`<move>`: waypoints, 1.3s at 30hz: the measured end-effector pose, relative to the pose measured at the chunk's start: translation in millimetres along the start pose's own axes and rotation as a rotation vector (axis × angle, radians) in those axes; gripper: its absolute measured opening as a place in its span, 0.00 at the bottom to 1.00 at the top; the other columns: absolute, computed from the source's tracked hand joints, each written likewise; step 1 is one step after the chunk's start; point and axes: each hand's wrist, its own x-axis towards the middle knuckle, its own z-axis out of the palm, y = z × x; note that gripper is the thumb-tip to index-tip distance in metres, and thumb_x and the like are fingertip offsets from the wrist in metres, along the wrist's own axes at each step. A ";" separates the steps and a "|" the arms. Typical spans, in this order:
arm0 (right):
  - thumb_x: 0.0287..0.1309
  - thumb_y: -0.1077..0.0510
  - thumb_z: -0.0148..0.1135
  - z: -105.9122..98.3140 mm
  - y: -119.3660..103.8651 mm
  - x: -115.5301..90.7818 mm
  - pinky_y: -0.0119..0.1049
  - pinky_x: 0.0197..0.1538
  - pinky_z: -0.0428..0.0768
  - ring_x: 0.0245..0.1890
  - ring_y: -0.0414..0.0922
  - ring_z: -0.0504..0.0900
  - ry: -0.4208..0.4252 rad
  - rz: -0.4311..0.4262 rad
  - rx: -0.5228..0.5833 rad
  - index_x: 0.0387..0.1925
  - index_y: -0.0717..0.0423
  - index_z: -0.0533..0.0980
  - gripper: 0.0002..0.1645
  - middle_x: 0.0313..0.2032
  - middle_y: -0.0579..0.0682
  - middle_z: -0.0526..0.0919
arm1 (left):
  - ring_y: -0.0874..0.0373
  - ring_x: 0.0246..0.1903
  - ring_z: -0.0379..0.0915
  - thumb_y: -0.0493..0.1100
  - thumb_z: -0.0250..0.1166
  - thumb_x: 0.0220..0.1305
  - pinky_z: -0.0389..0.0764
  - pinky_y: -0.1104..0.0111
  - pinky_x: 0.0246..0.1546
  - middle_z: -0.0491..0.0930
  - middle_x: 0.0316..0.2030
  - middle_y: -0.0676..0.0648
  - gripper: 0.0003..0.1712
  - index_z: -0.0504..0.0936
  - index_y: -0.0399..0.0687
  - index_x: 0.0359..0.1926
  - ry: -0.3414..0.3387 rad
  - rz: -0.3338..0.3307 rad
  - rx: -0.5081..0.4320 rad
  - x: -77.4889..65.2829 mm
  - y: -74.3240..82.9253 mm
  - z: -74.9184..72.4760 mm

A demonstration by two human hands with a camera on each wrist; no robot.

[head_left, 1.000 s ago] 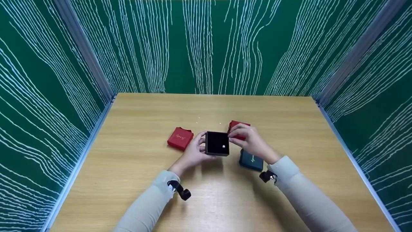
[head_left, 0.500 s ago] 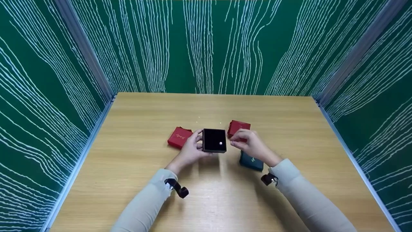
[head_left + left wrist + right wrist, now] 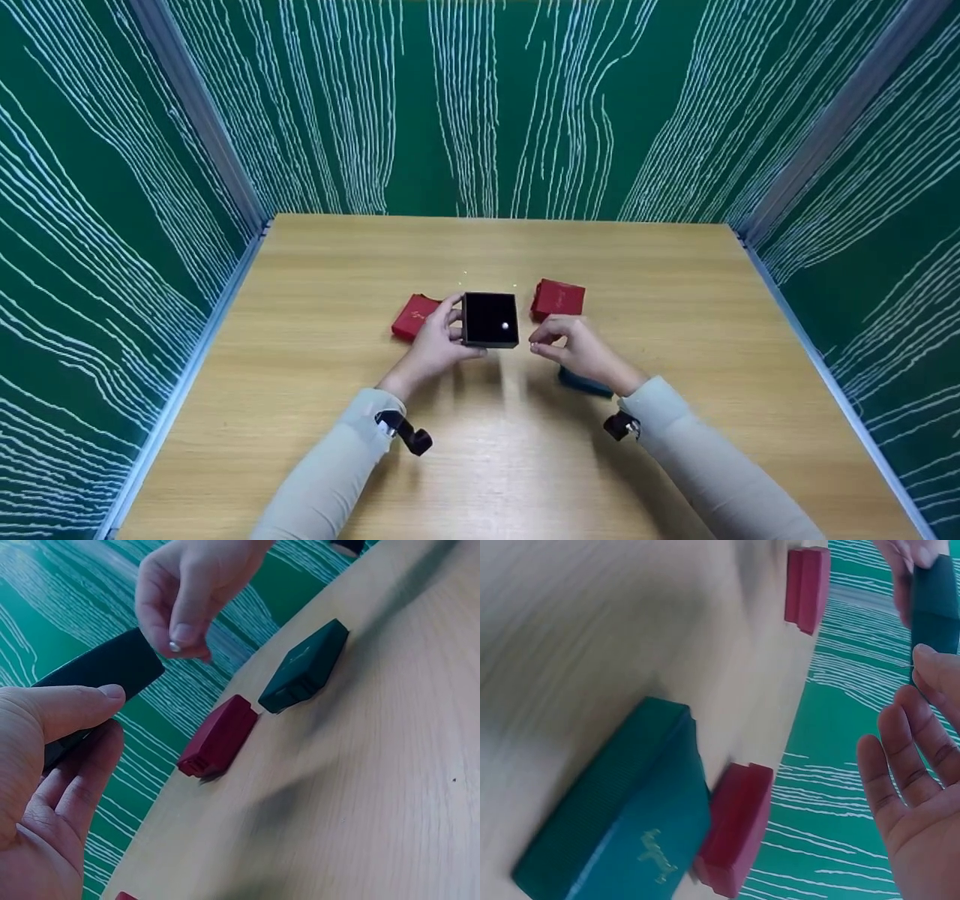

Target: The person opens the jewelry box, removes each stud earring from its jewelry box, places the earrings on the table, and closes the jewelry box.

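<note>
My left hand holds a jewelry box raised over the table, thumb along one side and fingers under the other. Its black padded inside faces up, with a small white pearl-like stud sitting in the lower right part. To the right of the box, a short gap away, my right hand pinches a tiny shiny pearl-like stud between thumb and forefinger. In the left wrist view, the box shows edge-on as a dark green side. The right wrist view hides the pinched stud.
A red box lies left behind my left hand, a second red box beyond my right. Below my right hand lies a dark green box, partly hidden in the head view. Tiny bright specks dot the tabletop farther back.
My left hand has carried the box left and slightly away from me. My right hand has drawn back toward me, from beside the box's edge to a small gap, now covering more of the green box.
</note>
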 end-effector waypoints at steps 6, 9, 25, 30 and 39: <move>0.68 0.64 0.73 11.3 5.0 -4.5 0.46 0.49 0.92 0.40 0.43 0.88 -0.083 0.047 -0.036 0.41 0.63 0.88 0.04 0.37 0.53 0.91 | 0.38 0.59 0.86 0.19 0.78 0.50 0.92 0.59 0.56 0.76 0.70 0.29 0.67 0.53 0.41 0.86 0.017 -0.011 0.017 -0.5 -0.2 -6.1; 0.68 0.63 0.73 16.3 5.6 -6.1 0.44 0.48 0.91 0.40 0.43 0.88 -0.119 0.093 -0.050 0.42 0.62 0.89 0.05 0.38 0.51 0.92 | 0.38 0.58 0.86 0.19 0.78 0.50 0.92 0.59 0.56 0.76 0.70 0.28 0.66 0.53 0.39 0.86 0.026 -0.003 0.013 -0.3 -0.7 -8.1; 0.68 0.60 0.75 36.4 16.4 -8.5 0.35 0.46 0.89 0.38 0.40 0.84 -0.327 0.214 -0.089 0.42 0.54 0.90 0.04 0.39 0.48 0.92 | 0.39 0.58 0.86 0.20 0.78 0.50 0.90 0.58 0.59 0.77 0.69 0.29 0.65 0.54 0.36 0.85 0.059 0.008 0.041 -3.4 2.9 -18.4; 0.67 0.61 0.75 39.4 18.1 -8.3 0.35 0.47 0.89 0.36 0.39 0.83 -0.368 0.222 -0.109 0.41 0.51 0.90 0.03 0.38 0.47 0.92 | 0.37 0.59 0.85 0.20 0.79 0.50 0.90 0.58 0.60 0.78 0.69 0.30 0.65 0.53 0.37 0.85 0.071 0.000 0.045 -3.6 3.6 -19.3; 0.66 0.60 0.77 43.5 23.8 -9.3 0.34 0.44 0.89 0.34 0.37 0.82 -0.401 0.205 -0.150 0.39 0.52 0.90 0.02 0.36 0.46 0.92 | 0.38 0.59 0.85 0.20 0.78 0.51 0.90 0.59 0.60 0.76 0.70 0.29 0.65 0.53 0.35 0.85 0.065 0.009 0.054 -3.4 2.1 -19.1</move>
